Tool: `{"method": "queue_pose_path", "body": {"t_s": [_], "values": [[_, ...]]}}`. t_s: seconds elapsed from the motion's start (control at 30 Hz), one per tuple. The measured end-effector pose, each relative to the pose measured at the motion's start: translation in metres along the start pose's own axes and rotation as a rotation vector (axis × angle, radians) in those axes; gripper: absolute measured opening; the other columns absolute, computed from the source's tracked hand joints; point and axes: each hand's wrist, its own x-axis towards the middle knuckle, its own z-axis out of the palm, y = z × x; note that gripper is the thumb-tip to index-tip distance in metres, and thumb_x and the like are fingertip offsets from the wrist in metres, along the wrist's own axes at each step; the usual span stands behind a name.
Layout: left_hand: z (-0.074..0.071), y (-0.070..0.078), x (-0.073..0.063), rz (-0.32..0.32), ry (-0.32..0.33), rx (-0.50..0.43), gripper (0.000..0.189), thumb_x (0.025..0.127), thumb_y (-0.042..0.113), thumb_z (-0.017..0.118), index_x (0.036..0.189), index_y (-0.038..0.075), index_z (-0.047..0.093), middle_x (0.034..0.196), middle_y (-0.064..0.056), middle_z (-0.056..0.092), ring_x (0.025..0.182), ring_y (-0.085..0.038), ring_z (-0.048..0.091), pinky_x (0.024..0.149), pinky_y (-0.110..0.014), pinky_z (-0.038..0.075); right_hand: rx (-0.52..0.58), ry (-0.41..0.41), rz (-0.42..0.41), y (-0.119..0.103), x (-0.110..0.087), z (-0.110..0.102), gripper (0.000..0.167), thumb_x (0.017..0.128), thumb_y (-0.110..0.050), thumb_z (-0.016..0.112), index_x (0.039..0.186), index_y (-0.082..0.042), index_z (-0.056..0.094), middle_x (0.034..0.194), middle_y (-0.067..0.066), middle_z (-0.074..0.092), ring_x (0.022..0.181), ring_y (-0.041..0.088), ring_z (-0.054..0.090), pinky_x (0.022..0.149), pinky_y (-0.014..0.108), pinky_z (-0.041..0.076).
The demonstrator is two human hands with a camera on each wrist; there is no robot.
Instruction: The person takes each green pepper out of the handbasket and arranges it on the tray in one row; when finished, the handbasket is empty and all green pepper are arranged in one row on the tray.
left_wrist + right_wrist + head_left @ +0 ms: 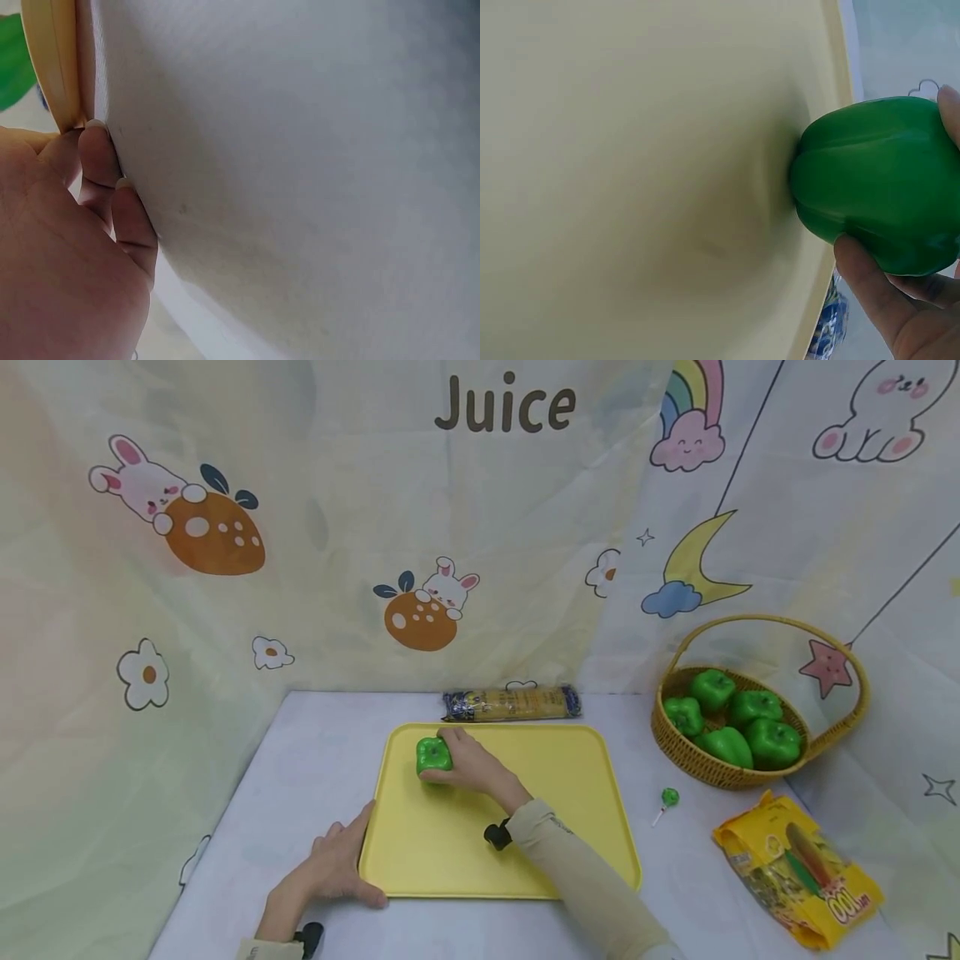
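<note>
A green bell pepper stands over the left back part of a yellow tray. My right hand grips the pepper from its right side, fingers behind and thumb in front. In the right wrist view the pepper is upright with its base at the tray surface. My left hand holds the tray's front left corner, thumb at the front edge and fingers along the left side. The left wrist view shows curled fingers at the tray's rim.
A wicker basket with several green bell peppers stands at the back right. Before it lie a green lollipop and a yellow snack bag. A pack of spaghetti lies behind the tray, near the printed cloth backdrop.
</note>
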Motion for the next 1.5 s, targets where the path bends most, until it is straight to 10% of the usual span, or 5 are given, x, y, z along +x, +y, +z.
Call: {"method": "queue_pose_path", "body": {"t_s": [1.5], "values": [[-0.001,-0.001,0.001,0.011,-0.002,0.023,0.158,0.037,0.069,0.094,0.163,0.021,0.012,0.15,0.0,0.049,0.091,-0.017,0.038,0.075,-0.034,0.031,-0.047,-0.032,-0.039,-0.054,0.039,0.035,0.087,0.086,-0.062,0.069,0.148,-0.009,0.038,0.13,0.011,0.053,0.095,0.014,0.056,0.074,0.024,0.048]]}}
